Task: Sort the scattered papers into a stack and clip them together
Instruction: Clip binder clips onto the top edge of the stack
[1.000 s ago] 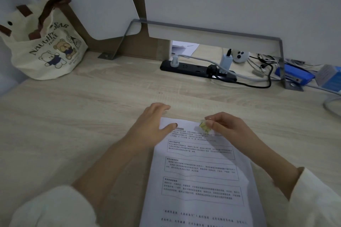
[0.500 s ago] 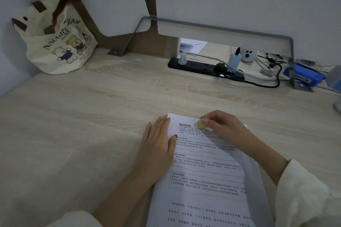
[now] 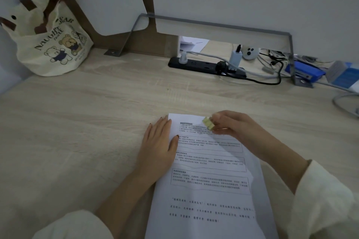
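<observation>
A stack of printed white papers (image 3: 209,190) lies on the wooden desk (image 3: 77,132), running from the middle toward the near edge. My left hand (image 3: 158,143) lies flat with straight fingers along the stack's left edge, its thumb resting on the top sheet. My right hand (image 3: 233,125) is over the stack's top right corner and pinches a small pale yellow clip (image 3: 208,122) between thumb and fingers. The clip sits just above the top sheet; whether it bites the paper cannot be told.
A cream tote bag (image 3: 52,44) with bear prints stands at the back left. A black power strip (image 3: 206,66) with plugs and cables lies along the back wall under a grey metal bracket (image 3: 213,25). Blue boxes (image 3: 308,72) sit at the back right.
My left hand slid back from the stack's top left corner to lie flat along its left edge. My right hand stayed at the top with the clip, lifting it slightly.
</observation>
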Motion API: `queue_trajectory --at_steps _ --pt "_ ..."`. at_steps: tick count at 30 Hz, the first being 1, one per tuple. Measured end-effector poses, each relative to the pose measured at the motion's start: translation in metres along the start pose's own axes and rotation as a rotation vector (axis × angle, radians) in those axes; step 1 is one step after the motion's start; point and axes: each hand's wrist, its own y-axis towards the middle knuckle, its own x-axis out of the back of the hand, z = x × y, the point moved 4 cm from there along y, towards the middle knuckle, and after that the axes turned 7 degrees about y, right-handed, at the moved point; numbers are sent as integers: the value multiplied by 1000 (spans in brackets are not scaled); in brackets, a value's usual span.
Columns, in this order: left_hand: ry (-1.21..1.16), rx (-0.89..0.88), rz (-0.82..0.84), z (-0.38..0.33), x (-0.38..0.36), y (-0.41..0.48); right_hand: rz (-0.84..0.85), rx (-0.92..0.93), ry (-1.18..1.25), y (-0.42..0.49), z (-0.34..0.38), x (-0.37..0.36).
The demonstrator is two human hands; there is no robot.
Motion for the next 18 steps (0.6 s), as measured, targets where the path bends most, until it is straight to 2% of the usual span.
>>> queue_trajectory --at_steps 4,7,11,13,18 --pt "62 -5 -1 -1 -1 0 126 -135 204 19 -8 -17" --pt "109 -14 -5 -7 6 0 130 -189 273 24 -19 -19" --pt "164 -39 88 -6 26 32 120 -192 255 26 -23 -17" --pt "136 -84 183 -5 33 56 108 -187 234 26 -25 -17" --pt "148 -68 596 -13 33 102 70 -192 249 25 -27 -17"
